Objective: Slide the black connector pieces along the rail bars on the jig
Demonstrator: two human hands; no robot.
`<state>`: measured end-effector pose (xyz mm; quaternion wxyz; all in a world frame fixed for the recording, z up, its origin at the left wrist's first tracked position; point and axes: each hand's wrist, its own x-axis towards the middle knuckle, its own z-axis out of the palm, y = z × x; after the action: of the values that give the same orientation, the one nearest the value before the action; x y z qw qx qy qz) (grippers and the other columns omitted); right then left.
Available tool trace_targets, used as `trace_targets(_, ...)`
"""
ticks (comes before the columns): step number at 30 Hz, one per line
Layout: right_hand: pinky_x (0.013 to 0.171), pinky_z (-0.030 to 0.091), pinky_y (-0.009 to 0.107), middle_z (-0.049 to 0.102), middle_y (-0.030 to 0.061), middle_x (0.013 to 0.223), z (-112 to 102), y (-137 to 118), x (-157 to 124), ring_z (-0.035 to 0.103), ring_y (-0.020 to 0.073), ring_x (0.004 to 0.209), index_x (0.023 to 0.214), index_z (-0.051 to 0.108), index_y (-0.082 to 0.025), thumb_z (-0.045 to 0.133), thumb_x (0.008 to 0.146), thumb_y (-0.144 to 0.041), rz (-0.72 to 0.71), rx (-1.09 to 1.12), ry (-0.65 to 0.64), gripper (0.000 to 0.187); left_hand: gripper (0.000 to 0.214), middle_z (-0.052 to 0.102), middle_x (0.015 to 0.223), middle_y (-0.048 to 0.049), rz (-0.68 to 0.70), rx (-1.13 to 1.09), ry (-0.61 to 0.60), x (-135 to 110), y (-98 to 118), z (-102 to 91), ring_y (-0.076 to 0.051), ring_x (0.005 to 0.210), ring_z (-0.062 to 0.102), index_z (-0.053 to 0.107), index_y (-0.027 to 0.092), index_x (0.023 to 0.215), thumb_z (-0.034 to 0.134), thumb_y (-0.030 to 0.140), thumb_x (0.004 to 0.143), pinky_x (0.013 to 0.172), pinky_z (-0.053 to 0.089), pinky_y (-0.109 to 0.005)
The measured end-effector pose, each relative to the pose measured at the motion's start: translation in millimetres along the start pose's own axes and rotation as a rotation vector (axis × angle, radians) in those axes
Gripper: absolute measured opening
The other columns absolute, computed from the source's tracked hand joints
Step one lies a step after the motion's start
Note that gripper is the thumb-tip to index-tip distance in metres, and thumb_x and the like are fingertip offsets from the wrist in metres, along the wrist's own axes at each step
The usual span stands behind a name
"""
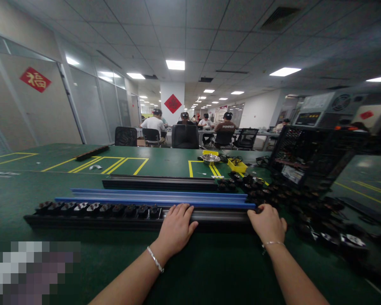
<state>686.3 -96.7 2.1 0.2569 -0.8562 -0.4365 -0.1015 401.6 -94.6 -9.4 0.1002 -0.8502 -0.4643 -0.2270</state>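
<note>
A long black rail (pixel 216 217) lies across the green table in front of me. Several black socket-like modules (pixel 105 208) sit in a row along its left part. My left hand (pixel 178 226) lies across the middle of this rail, fingers over the far edge and thumb on the near side. At the rail's right end, my right hand (pixel 269 223) has its fingers curled round the end; what lies under the fingertips is partly hidden. Just behind the black rail lies a blue rail (pixel 158 198), and beyond it another black rail (pixel 158 182).
Loose black modules (pixel 324 237) are heaped at the right, below an open computer case (pixel 298 156). Farther back are a metal bowl (pixel 211 158) and a yellow bin (pixel 236 165). A dark strip (pixel 92 153) lies at the far left. People sit at tables beyond.
</note>
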Motion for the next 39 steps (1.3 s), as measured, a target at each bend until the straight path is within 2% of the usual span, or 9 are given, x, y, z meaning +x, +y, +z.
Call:
trace_targets(4,0.098,0.025,0.05,0.056,0.0115,0.104,1,4,2,0.054,0.0262,0.097,0.097,0.053,-0.018,0.04,0.071,-0.038,0.056,0.022,0.004,0.035,0.045,0.05,0.13,-0.0062,-0.004,0.004,-0.014,0,0,0.0,-0.023,0.12,0.043,0.046,0.021,0.126,0.031,0.045,0.091,0.103,0.031,-0.042)
trace_targets(11,0.099,0.023,0.053,0.056,0.0131,0.108,3,14,9,0.052,0.0277,0.1,0.101,0.053,-0.017,0.042,0.071,-0.04,0.111,0.05,0.022,0.039,0.047,0.049,0.131,-0.0064,-0.01,-0.01,-0.025,1,-1,-0.4,-0.023,0.121,0.042,0.045,0.021,0.127,0.028,0.046,0.091,0.104,0.03,-0.042)
trace_targets(14,0.095,0.029,0.052,0.055,0.0141,0.108,5,20,14,0.052,0.0291,0.1,0.102,0.054,-0.016,0.043,0.07,-0.041,0.127,0.063,0.032,0.041,0.047,0.049,0.131,-0.0064,-0.01,-0.017,-0.028,0,-1,-0.1,-0.023,0.122,0.042,0.045,0.021,0.127,0.029,0.047,0.091,0.104,0.03,-0.042)
trace_targets(17,0.087,0.039,0.045,0.055,0.015,0.105,4,25,17,0.054,0.0296,0.097,0.103,0.054,-0.015,0.046,0.069,-0.042,0.139,0.082,0.037,0.044,0.047,0.049,0.131,-0.0064,-0.011,-0.02,-0.028,0,-1,-0.1,-0.023,0.122,0.042,0.045,0.022,0.127,0.029,0.047,0.091,0.103,0.03,-0.042)
trace_targets(20,0.081,0.043,0.042,0.054,0.0146,0.105,2,28,18,0.055,0.0289,0.092,0.105,0.054,-0.015,0.047,0.069,-0.043,0.166,0.105,0.027,0.046,0.047,0.049,0.131,-0.0065,-0.01,-0.02,-0.027,0,0,-0.7,-0.023,0.121,0.042,0.045,0.022,0.127,0.029,0.047,0.091,0.103,0.03,-0.042)
trace_targets(24,0.077,0.045,0.042,0.053,0.0143,0.106,0,31,18,0.055,0.029,0.092,0.106,0.056,-0.016,0.047,0.07,-0.042,0.191,0.138,0.053,0.045,0.047,0.049,0.13,-0.0066,-0.007,-0.019,-0.024,1,-1,-0.9,-0.023,0.121,0.042,0.045,0.021,0.127,0.029,0.046,0.091,0.103,0.031,-0.043)
trace_targets(29,0.081,0.044,0.04,0.055,0.0152,0.102,2,39,22,0.054,0.0292,0.094,0.104,0.059,-0.013,0.049,0.069,-0.038,0.19,0.155,0.109,0.044,0.046,0.05,0.13,-0.0064,-0.005,-0.008,-0.012,1,-1,1.2,-0.023,0.121,0.043,0.046,0.022,0.126,0.03,0.046,0.091,0.103,0.031,-0.043)
trace_targets(39,0.082,0.043,0.038,0.056,0.0154,0.102,7,52,30,0.053,0.0279,0.094,0.106,0.06,-0.012,0.05,0.069,-0.037,0.222,0.181,0.127,0.045,0.045,0.051,0.129,-0.0068,0.0,0.006,-0.001,0,0,0.2,-0.023,0.12,0.044,0.046,0.021,0.126,0.032,0.045,0.091,0.102,0.032,-0.042)
